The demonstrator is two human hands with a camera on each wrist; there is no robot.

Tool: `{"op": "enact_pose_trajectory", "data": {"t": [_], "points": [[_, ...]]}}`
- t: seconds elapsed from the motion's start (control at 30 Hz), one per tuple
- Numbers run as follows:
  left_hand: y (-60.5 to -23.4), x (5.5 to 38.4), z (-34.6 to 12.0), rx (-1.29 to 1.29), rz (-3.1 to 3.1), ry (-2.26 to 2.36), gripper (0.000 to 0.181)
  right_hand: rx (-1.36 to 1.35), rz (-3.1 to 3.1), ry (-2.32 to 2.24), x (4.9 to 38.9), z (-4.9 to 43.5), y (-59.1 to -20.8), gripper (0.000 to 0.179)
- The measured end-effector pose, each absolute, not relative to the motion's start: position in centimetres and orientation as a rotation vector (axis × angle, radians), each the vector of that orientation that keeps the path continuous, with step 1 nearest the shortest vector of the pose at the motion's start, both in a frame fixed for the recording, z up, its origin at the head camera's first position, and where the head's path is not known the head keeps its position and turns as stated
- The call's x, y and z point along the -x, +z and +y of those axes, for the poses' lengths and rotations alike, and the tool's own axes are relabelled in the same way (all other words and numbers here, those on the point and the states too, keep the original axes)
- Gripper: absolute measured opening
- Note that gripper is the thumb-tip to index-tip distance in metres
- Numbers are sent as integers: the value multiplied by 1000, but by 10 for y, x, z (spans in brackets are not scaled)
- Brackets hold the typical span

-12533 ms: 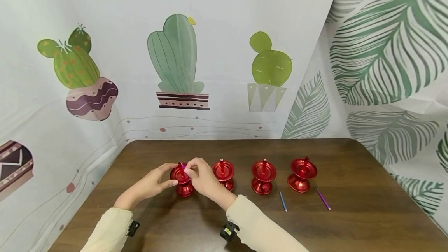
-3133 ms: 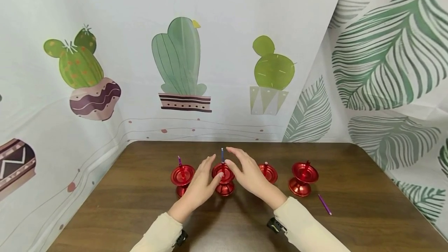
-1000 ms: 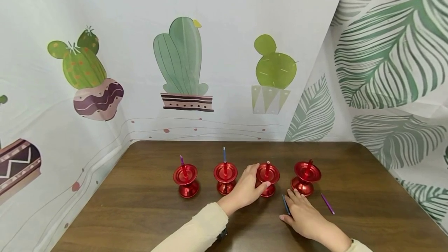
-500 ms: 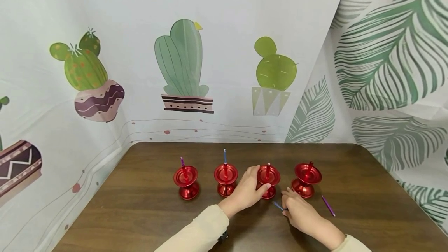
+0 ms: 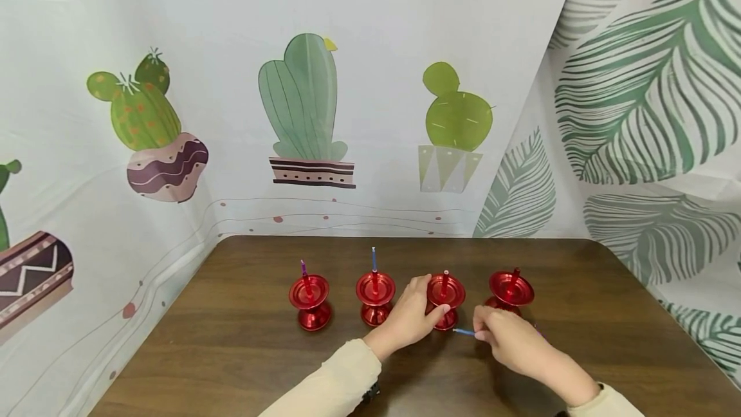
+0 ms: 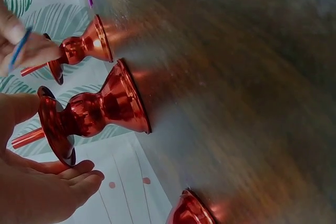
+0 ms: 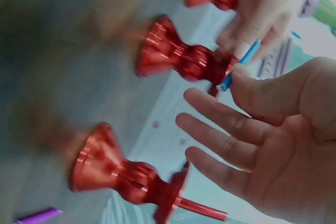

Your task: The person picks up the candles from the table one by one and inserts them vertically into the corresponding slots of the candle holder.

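My left hand holds the dish of the third red candle holder, thumb on its near side, fingers round the other. In the left wrist view that red holder stands on the table with its candle tube bare. Between thumb and forefinger of my right hand is a blue candle, pointing left, low in front of the third and fourth holders. The right wrist view shows the blue candle in the pinch, with the other fingers extended.
The first holder bears a purple candle, the second holder a blue one. The fourth holder, its tube bare, stands beyond my right hand. A loose purple candle lies on the table, mostly hidden in the head view.
My right hand has picked the blue candle off the table and turned it sideways. My left hand stays at the third holder. Earlier, both hands were at the first holder, then around the second.
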State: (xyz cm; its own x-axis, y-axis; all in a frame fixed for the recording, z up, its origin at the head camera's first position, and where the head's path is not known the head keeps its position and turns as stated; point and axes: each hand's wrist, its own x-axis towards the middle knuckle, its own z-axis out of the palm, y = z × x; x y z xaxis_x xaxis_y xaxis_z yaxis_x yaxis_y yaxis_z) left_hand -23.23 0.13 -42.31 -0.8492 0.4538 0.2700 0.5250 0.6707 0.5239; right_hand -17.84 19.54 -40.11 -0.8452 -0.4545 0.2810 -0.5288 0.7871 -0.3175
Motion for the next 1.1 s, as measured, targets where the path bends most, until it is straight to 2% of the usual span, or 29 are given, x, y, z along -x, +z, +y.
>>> {"op": "enact_pose_trajectory", "data": {"t": [0.17, 0.47, 0.67, 0.87, 0.97, 1.1], "points": [[-423, 233, 1, 819, -2762, -913, 63, -744, -2686, 815, 188, 194, -381, 21], [-423, 234, 1, 835, -2744, -909, 62, -507, -2444, 1370, 229, 173, -377, 6], [-422, 234, 0, 844, -2744, -903, 62, -355, -2378, 1672, 241, 164, -382, 18], [-422, 234, 0, 836, -2753, -909, 62, -291, -2388, 1685, 241, 161, -390, 25], [-422, 233, 0, 833, -2745, -907, 62, -302, -2353, 1686, 240, 160, -395, 25], [-422, 233, 0, 839, -2731, -907, 61, -355, -2259, 1718, 240, 158, -403, 18]]}}
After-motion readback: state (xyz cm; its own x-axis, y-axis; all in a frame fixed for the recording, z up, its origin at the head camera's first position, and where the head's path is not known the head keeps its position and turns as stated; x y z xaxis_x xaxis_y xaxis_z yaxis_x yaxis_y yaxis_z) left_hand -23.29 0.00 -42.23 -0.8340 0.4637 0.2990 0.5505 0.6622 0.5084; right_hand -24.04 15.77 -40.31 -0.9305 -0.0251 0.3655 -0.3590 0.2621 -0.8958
